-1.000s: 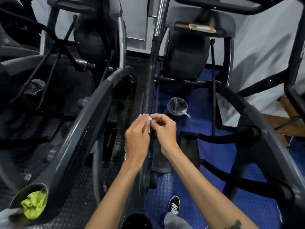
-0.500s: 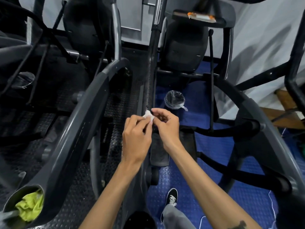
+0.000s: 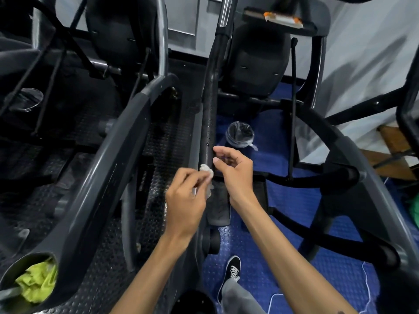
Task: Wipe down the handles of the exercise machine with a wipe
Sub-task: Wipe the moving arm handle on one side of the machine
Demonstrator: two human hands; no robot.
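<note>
A long black handle bar (image 3: 209,114) of the exercise machine runs from the top centre down toward my hands. My left hand (image 3: 184,200) pinches a small crumpled white wipe (image 3: 207,175) beside the bar's lower end. My right hand (image 3: 234,175) hovers just right of the wipe, fingers loosely curled and holding nothing, its fingertips close to the bar. A curved grey handle (image 3: 108,168) of the neighbouring machine sweeps down the left.
A clear-lined cup (image 3: 240,134) sits on the blue mat past my right hand. A yellow-green cloth (image 3: 37,284) lies in a holder at bottom left. A black pedal (image 3: 218,207) lies under my hands. My sneaker (image 3: 233,268) stands below. Machine frames crowd both sides.
My right hand has let go of the wipe and drawn slightly apart; the wipe stays in my left hand. The view has tilted a little lower.
</note>
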